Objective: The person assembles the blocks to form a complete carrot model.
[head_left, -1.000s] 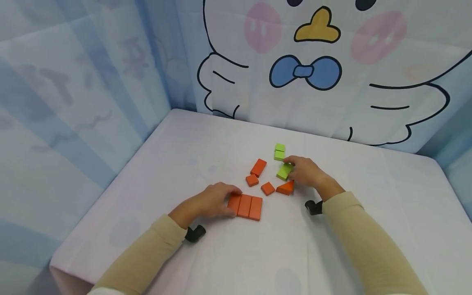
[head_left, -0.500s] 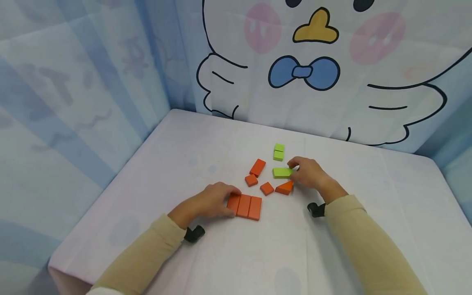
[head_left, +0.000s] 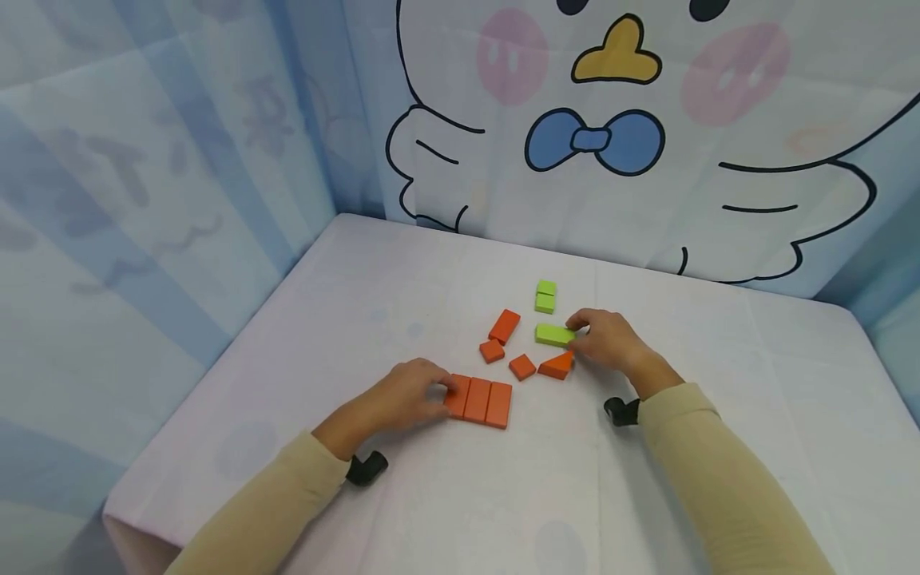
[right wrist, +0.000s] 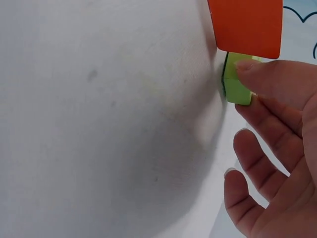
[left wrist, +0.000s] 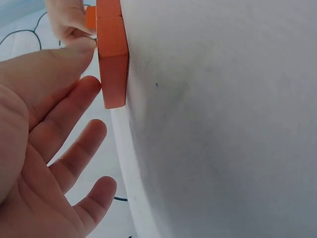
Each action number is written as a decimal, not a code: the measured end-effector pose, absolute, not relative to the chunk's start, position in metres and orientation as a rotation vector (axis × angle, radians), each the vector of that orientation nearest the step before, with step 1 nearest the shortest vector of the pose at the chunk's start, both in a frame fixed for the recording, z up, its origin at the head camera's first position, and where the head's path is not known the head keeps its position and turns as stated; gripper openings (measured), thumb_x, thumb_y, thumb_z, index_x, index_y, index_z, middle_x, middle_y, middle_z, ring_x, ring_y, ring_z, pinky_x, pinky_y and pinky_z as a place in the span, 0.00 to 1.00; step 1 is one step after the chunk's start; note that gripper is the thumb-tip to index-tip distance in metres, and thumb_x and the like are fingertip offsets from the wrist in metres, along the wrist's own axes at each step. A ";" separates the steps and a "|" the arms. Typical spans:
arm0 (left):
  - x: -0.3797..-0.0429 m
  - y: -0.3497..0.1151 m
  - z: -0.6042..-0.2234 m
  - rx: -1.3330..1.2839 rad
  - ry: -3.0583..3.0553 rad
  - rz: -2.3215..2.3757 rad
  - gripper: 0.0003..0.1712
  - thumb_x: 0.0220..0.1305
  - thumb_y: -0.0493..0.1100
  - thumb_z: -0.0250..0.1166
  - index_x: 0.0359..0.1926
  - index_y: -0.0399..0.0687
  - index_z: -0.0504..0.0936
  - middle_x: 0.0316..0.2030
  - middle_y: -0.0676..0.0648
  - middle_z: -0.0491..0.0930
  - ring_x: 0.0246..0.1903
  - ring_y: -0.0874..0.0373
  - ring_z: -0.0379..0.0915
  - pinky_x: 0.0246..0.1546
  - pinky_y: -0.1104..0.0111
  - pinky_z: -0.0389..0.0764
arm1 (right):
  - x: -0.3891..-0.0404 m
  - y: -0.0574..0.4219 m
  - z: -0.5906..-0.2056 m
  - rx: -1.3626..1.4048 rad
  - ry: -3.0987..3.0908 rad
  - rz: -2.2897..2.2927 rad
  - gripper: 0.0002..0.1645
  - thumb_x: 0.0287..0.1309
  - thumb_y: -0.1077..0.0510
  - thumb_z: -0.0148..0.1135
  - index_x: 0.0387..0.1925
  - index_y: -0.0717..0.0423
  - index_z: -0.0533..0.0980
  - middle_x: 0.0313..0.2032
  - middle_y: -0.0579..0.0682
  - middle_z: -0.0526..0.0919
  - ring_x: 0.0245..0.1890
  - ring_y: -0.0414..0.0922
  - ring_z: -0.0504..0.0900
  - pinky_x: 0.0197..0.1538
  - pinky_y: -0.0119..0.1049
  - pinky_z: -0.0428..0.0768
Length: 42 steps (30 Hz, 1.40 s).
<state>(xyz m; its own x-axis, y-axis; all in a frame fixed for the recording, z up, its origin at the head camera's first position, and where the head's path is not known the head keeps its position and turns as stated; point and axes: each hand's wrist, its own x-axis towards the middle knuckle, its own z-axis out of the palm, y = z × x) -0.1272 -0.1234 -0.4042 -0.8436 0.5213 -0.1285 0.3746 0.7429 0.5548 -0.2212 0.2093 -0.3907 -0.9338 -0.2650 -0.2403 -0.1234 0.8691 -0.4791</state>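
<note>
Three orange rectangular blocks (head_left: 477, 401) lie flat side by side on the table. My left hand (head_left: 410, 393) is at their left end, with its fingers relaxed and the fingertips (left wrist: 94, 84) close to the end block (left wrist: 113, 69); whether they touch it, I cannot tell. My right hand (head_left: 611, 345) pinches the right end of a long green block (head_left: 552, 335) between thumb and fingers. The right wrist view shows the thumb on this green block (right wrist: 238, 89). An orange triangular block (head_left: 557, 366) lies just in front of the right hand.
Two small green blocks (head_left: 545, 296) lie behind the held one. To its left are an orange rectangular block (head_left: 505, 326) and two small orange blocks, one (head_left: 492, 350) near that rectangle, the other (head_left: 522, 367) beside the triangle. A printed curtain (head_left: 561, 208) hangs behind the white table (head_left: 431, 495).
My right hand has turned the green block from a slant to lying nearly sideways. My left hand has drawn slightly left, away from the three orange blocks.
</note>
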 end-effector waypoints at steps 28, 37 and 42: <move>-0.131 -0.124 -0.404 0.706 2.655 0.831 0.14 0.62 0.40 0.72 0.49 0.46 0.85 0.48 0.51 0.82 0.54 0.51 0.75 0.57 0.57 0.73 | -0.190 0.144 -0.380 -0.690 2.747 -0.737 0.15 0.59 0.57 0.68 0.48 0.56 0.82 0.44 0.50 0.84 0.44 0.51 0.76 0.45 0.42 0.76; -0.134 -0.123 -0.404 0.705 2.648 0.828 0.14 0.61 0.39 0.73 0.48 0.46 0.86 0.46 0.53 0.84 0.54 0.52 0.76 0.57 0.57 0.73 | -0.185 0.130 -0.386 -0.737 2.664 -0.704 0.15 0.59 0.56 0.71 0.47 0.56 0.83 0.43 0.47 0.85 0.46 0.48 0.79 0.47 0.42 0.77; -0.134 -0.122 -0.406 0.683 2.649 0.831 0.13 0.61 0.40 0.73 0.47 0.47 0.86 0.46 0.53 0.84 0.54 0.53 0.75 0.57 0.58 0.73 | -0.184 0.125 -0.389 -0.692 2.670 -0.671 0.16 0.59 0.53 0.70 0.47 0.55 0.82 0.42 0.45 0.84 0.45 0.46 0.79 0.49 0.43 0.78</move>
